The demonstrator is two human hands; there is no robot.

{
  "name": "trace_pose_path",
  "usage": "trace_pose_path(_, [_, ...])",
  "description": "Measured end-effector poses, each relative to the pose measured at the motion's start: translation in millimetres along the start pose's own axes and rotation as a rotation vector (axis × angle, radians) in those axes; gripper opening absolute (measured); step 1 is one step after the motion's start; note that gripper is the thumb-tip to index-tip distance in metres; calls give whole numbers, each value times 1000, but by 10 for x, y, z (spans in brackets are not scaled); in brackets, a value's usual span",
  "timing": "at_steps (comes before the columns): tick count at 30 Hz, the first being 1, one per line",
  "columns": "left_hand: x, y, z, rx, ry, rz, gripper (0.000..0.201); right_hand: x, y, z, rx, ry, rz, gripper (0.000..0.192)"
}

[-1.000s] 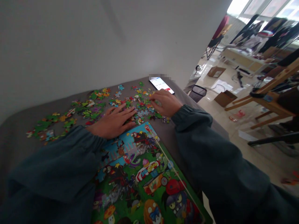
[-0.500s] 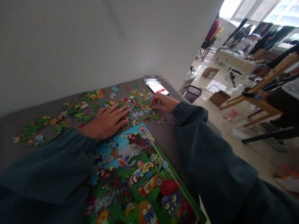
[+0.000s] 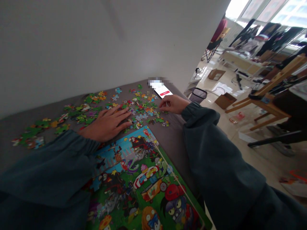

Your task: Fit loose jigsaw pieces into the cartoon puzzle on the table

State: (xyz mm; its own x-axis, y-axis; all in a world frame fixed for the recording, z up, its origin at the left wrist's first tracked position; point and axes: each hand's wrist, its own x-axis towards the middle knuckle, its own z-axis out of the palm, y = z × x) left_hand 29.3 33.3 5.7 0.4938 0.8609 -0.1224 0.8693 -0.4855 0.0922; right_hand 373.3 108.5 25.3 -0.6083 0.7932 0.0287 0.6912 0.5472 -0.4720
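My left hand [image 3: 107, 124] lies palm down with its fingers spread, resting over loose jigsaw puzzle pieces [image 3: 144, 108]. Some of those pieces are hidden under it. At the right edge of the pile, my right hand [image 3: 174, 104] is closed, thumb and fingertips together. Whatever may be between those fingertips is too small to make out. Just in front of both hands lies a colourful puzzle board [image 3: 153, 174] with cartoon characters on it. My left sleeve covers part of its left side.
A lit phone [image 3: 161, 90] lies on the grey cloth-covered table [image 3: 171, 134], just behind my right hand. The pale wall [image 3: 96, 44] rises along the table's far edge. To the right, a wooden chair [image 3: 266, 99] and cardboard boxes [image 3: 225, 101] stand on the floor.
My right hand has shifted a little to the right, away from the puzzle pieces, with its fingers still closed. My left hand stays nearly in place over the pile.
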Motion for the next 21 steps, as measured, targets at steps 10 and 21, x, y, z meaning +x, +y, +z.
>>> trace_pose_path(10, [1,-4,5,1,-12,-12,82,-6,-166,82,70,-270,77,35])
trace_pose_path(21, [-3,-14,1,-16,-12,-12,80,-40,-63,0,17,-247,113,33])
